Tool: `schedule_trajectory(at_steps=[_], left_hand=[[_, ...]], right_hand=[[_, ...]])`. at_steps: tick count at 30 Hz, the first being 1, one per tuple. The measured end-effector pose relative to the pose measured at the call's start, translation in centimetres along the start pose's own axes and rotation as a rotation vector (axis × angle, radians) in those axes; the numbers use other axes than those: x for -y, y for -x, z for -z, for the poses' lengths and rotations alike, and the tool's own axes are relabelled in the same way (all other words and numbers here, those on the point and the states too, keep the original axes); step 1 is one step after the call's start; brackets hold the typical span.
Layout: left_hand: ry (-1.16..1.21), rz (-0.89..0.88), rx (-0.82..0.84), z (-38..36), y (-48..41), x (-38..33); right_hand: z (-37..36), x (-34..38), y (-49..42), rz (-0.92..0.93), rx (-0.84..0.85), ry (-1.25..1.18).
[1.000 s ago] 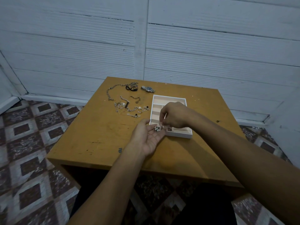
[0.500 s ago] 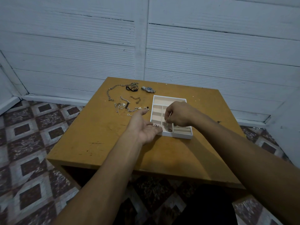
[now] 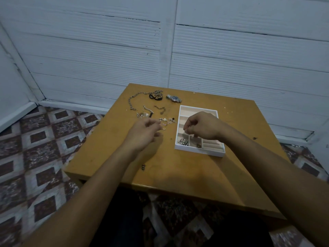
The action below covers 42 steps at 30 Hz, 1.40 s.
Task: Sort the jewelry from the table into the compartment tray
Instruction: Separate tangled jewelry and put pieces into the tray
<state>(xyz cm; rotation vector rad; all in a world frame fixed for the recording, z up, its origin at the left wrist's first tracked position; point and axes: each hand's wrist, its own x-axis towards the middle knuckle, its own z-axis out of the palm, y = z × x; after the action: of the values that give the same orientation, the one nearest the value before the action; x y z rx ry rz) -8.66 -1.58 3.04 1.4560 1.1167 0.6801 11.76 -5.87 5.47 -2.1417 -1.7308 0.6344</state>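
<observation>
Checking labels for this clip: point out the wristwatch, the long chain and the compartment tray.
wristwatch [image 3: 174, 98]: head view, on its dial.
long chain [image 3: 132, 99]: head view, on its left run of links.
compartment tray [image 3: 198, 151]: head view, on its near white wall.

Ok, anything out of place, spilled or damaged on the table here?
Nothing stands out. The tray sits flat on the table, with beads in its near-left compartment. Loose chains and a watch lie unsorted to its left, as expected mid-task. Only a small dark scribble marks the tabletop near the front edge.
</observation>
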Motion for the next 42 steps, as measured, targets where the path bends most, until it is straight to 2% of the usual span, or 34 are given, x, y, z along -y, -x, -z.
schedule_trajectory(at_steps=[2,5,9,14,21,29,35,42], left_hand=[[-0.215,-0.123,-0.032,2.2,-0.8,0.7],[-0.403,-0.225,-0.073,4.7,-2.5,1.5],[-0.579,-0.273,-0.135,6.7,-4.5,1.7],[-0.747,-0.299,-0.136,7.7,-7.8,2.2],[-0.836,-0.325,-0.134,7.9,-11.1,3.0],[-0.868,-0.307,-0.117,8.7,-12.4,4.6],[-0.885,-0.315,-0.106,8.9,-12.4,5.0],[-0.875,-0.284,-0.110,8.9,-12.6,4.7]], right_hand=[[0.0,0.4,-0.8,0.026,-0.001,-0.013],[-0.2,1.3,-2.3,0.067,-0.008,0.014],[-1.1,2.9,-4.8,0.116,-0.014,0.046],[-4.1,4.7,-8.8,0.153,-0.055,0.110],[-8.2,6.7,-13.7,0.200,-0.136,0.302],[-8.6,7.1,-15.8,0.148,-0.016,0.361],[-8.4,7.3,-15.8,0.268,0.044,0.563],[-6.5,7.0,-15.4,0.315,-0.041,0.427]])
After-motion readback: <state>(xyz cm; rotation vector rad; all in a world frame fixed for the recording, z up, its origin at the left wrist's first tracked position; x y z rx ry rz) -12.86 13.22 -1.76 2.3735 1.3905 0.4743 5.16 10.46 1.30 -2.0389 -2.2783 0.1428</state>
